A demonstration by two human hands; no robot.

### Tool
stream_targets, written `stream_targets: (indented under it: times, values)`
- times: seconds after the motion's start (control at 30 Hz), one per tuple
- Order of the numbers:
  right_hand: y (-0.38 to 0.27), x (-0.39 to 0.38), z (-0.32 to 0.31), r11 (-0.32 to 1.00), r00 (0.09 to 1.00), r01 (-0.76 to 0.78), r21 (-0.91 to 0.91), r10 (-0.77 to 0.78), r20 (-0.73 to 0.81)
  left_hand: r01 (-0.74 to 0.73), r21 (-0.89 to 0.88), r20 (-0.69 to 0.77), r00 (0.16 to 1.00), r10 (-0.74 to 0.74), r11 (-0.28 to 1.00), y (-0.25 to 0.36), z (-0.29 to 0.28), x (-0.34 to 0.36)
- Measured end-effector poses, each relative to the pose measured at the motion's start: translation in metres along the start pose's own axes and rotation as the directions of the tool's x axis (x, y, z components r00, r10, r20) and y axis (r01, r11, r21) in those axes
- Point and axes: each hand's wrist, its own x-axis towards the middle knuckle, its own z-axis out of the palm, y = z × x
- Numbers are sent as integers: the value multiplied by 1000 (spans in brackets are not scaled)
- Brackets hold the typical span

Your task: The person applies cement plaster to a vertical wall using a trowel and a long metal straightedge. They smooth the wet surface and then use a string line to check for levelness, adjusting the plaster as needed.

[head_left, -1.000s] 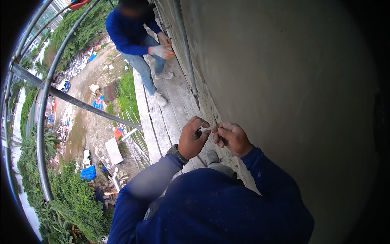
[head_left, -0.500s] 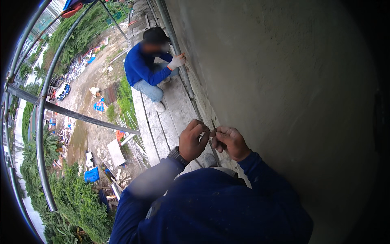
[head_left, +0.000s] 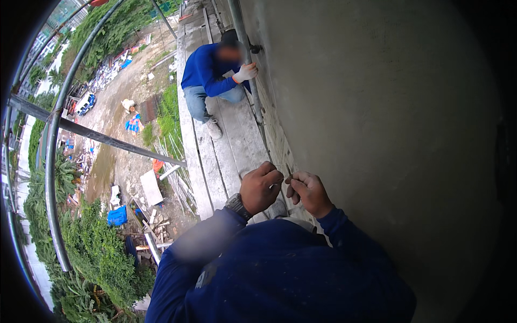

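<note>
At the lower middle, over the plank walkway [head_left: 199, 164], my left hand [head_left: 260, 187] is closed, its fingers curled round what looks like a thin string [head_left: 283, 179], too fine to see clearly. Just to its right, my right hand [head_left: 308, 194] pinches at the same small strand between thumb and fingers. The two hands almost touch. A grey plastered wall [head_left: 377, 107] rises beside them on the right.
A co-worker [head_left: 204, 70] in blue crouches farther along the planks, a white-gloved hand on a metal pole [head_left: 238, 21] by the wall. Scaffold tubes [head_left: 97, 130] cross the left side, with a drop beyond to dirt ground, debris and trees [head_left: 102, 258] far below.
The co-worker has gone from bending upright to a crouch and now grips the pole. My left fingers have curled tighter, and both hands sit a little lower.
</note>
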Motion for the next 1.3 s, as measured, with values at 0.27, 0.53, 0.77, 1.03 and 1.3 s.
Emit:
stream_targets:
  times: [0.27,0.53,0.77,1.03,1.3]
  values:
    - [18,-2,7,1000,999,-11,-11,12,45,191,-62,144,973,-181,980,-5,10,-18]
    - [13,-5,9,999,996,-32,-44,35,79,309,-100,172,942,-289,946,-5,6,-25]
    - [11,-7,10,996,993,-56,-76,63,103,399,-94,247,897,-367,912,-3,3,-31]
    - [16,-6,8,991,990,-70,-112,82,111,597,-287,382,789,-481,749,-14,12,-39]
    - [20,-5,6,984,994,-35,-177,53,98,601,-308,377,789,-485,738,-25,18,-49]
